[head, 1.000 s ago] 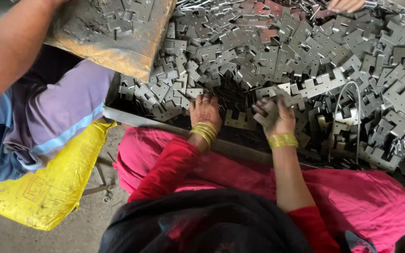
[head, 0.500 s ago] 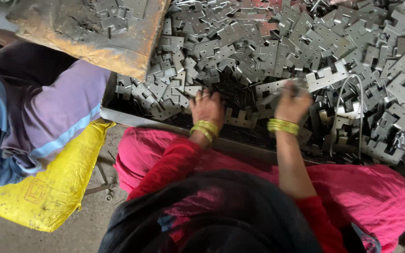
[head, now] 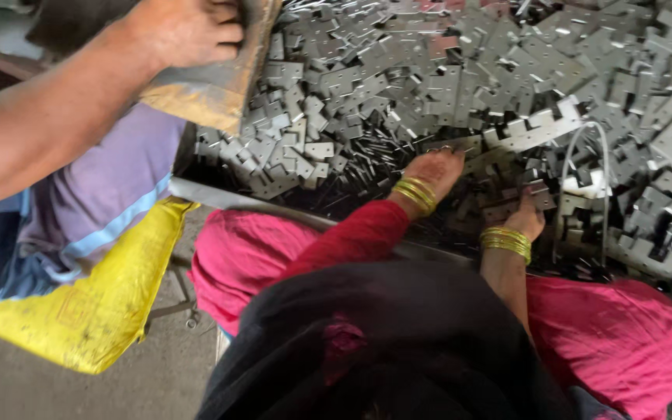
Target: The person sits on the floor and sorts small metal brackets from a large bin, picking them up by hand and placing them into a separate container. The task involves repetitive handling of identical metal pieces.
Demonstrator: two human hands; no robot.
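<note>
A big heap of grey stamped metal brackets (head: 445,70) fills the top of the view. My left hand (head: 433,169), with gold bangles and a red sleeve, lies flat in the heap, its fingers stretched under a row of stacked brackets (head: 534,128). My right hand (head: 526,219), also with bangles, is curled around a few brackets (head: 516,196) at the near edge of the heap. My black head cloth (head: 383,350) and pink garment (head: 624,334) cover the lower view.
Another person's bare arm and hand (head: 173,35) grip a rusty metal tray (head: 219,85) at the upper left, over the heap's edge. That person's purple and blue clothing (head: 95,202) and a yellow sack (head: 110,295) lie left. A white wire loop (head: 585,155) stands among the brackets.
My left hand has reached further into the heap. My right hand has dropped lower onto the near brackets. The other person's hand has come into view on the tray.
</note>
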